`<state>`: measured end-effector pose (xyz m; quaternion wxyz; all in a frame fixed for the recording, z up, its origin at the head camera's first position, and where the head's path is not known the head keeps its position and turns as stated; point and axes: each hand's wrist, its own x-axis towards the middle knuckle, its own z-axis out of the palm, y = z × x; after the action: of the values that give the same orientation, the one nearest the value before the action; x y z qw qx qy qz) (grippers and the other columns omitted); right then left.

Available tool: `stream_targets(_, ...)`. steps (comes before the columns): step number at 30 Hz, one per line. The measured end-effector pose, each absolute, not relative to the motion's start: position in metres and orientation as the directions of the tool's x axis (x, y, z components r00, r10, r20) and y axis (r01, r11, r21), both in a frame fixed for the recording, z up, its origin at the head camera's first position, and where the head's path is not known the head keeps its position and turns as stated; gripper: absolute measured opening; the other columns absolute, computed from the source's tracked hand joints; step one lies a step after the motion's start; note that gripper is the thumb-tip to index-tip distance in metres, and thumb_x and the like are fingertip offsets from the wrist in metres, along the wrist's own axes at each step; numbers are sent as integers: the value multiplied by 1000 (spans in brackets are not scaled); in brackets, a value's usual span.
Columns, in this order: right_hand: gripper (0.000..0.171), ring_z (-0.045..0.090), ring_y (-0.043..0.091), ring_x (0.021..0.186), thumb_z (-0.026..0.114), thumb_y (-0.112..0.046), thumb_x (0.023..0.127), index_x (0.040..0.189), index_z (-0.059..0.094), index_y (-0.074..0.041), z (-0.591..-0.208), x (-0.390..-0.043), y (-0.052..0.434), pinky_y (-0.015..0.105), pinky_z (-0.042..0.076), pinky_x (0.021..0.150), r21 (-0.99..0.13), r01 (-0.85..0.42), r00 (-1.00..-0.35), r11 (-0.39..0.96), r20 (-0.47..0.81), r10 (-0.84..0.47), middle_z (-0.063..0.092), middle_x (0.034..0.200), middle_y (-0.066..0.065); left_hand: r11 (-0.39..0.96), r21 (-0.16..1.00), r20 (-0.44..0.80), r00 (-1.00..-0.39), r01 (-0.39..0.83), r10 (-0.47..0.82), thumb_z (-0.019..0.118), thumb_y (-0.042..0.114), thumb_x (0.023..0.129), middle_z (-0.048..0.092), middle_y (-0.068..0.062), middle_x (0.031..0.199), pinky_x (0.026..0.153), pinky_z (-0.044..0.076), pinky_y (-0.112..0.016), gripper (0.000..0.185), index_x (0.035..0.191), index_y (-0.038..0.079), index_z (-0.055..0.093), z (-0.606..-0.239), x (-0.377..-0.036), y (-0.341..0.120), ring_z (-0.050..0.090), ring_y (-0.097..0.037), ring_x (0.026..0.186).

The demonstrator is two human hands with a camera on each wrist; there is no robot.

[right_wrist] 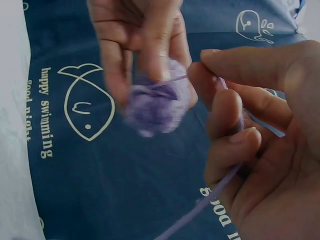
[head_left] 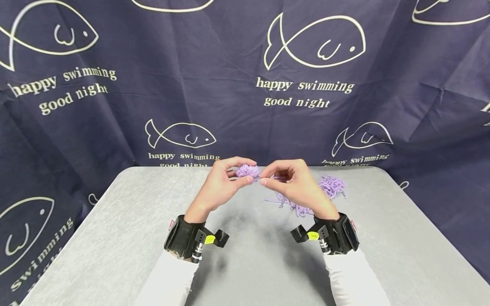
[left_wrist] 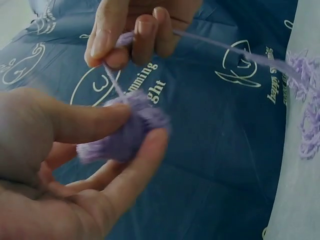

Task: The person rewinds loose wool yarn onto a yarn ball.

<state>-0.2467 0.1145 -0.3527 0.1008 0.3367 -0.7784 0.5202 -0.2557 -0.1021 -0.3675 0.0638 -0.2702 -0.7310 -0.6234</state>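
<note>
Between thumb and fingers of the left hand (head_left: 216,185), a purple yarn ball (head_left: 248,171) is pinched above the worktop (head_left: 126,221), presumably to be steadied. To its right, a strand (left_wrist: 115,82) is stretched taut towards the right hand (head_left: 296,180), by whose thumb and forefinger it is pinched; its tail is passed among the other fingers, likely for tension. Beneath that hand and to its right, loose yarn (head_left: 332,187) is spread, seemingly so it can feed freely. On the wrist straps (head_left: 183,240), yellow labels (head_left: 209,239) are carried, too small to be read. Behind both hands, "happy swimming" and "good night" are printed beneath fish outlines (head_left: 325,41) on dark cloth (head_left: 229,63).
</note>
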Motion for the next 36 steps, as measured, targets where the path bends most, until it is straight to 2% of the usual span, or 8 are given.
stream_targets(3,8,50,13,56,78,1,86,92,77,-5,-351,-247,118,21,40,48,-741,-637,-754,213,541,-373,68,77,4,131,886,366,-844,445,391,72,-11,85,70,-15,112,78,60,-31,33,117,-4,71,-367,-255,-103,69,-22,91)
stream_targets(8,9,43,12,52,79,0,86,94,76,-3,-351,-250,123,22,35,45,-737,-643,-757,209,571,-316,66,74,4,193,880,288,-810,434,510,73,-9,85,71,-11,102,71,57,-28,32,117,-6,67,-367,-253,-103,68,-16,81)
stream_targets(12,8,43,13,52,79,0,86,94,76,-2,-353,-255,125,22,35,46,-744,-637,-766,201,583,-272,66,74,5,114,901,270,-748,418,606,73,-9,85,73,-11,96,75,60,-31,27,111,-7,65,-367,-254,-104,69,-17,82)
stream_targets(19,7,45,14,53,79,-6,87,94,77,-6,-362,-264,127,23,37,46,-784,-589,-804,197,544,-239,62,69,6,-104,915,350,-641,389,683,70,-12,86,72,-13,100,84,60,-37,29,114,-11,64,-366,-254,-107,69,-21,91)
stream_targets(23,5,46,13,53,78,-5,88,93,77,-6,-367,-268,125,23,37,46,-804,-564,-817,190,510,-269,62,69,6,-221,906,419,-692,361,588,69,-13,86,73,-8,101,85,60,-33,31,117,-11,64,-364,-252,-107,69,-17,93)
stream_targets(31,4,48,12,55,77,-6,88,92,76,-6,-369,-264,115,22,38,48,-801,-565,-794,198,462,-396,62,69,5,-505,810,449,-869,298,208,60,-18,88,73,-8,101,89,59,-34,31,110,2,69,-357,-251,-102,70,-17,92)
stream_targets(33,4,47,12,54,78,-7,89,91,76,-5,-368,-262,113,22,37,47,-799,-566,-788,204,451,-419,62,68,5,-501,795,448,-888,342,104,62,-18,88,73,-8,100,87,59,-32,28,111,-3,67,-357,-252,-100,70,-16,91)
stream_targets(36,3,45,11,54,78,-8,88,90,76,-6,-365,-258,112,22,35,46,-787,-576,-777,224,441,-448,62,68,3,-396,813,452,-892,426,-31,67,-17,86,72,-6,97,80,59,-26,28,113,-10,64,-358,-254,-98,69,-13,86)
